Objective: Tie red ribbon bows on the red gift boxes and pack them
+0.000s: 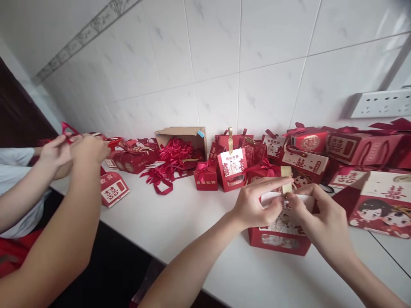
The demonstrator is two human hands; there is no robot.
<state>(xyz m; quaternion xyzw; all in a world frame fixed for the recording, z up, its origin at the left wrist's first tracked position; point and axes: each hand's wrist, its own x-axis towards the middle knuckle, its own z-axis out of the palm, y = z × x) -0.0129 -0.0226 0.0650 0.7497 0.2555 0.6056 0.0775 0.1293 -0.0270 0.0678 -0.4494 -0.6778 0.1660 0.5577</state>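
Observation:
A red and white gift box (pixel 279 241) with a clear window stands upright on the white table in front of me. A gold ribbon loop (pixel 286 179) rises from its top. My left hand (pixel 257 203) reaches over the box's left side, thumb and fingers pinched at the base of the ribbon. From the right, my right hand (pixel 324 218) has its thumb and fingertips at the same spot, closed on the ribbon's lower end. Behind my left hand stands a similar box (pixel 231 169) with its own gold loop.
A cardboard box (pixel 181 130) of red ribbons sits by the wall. More red boxes (pixel 356 147) line the back right; a large printed box (pixel 383 205) is at the right. At left, another person's hands (pixel 86 147) hold red ribbon above a small red box (pixel 114 188).

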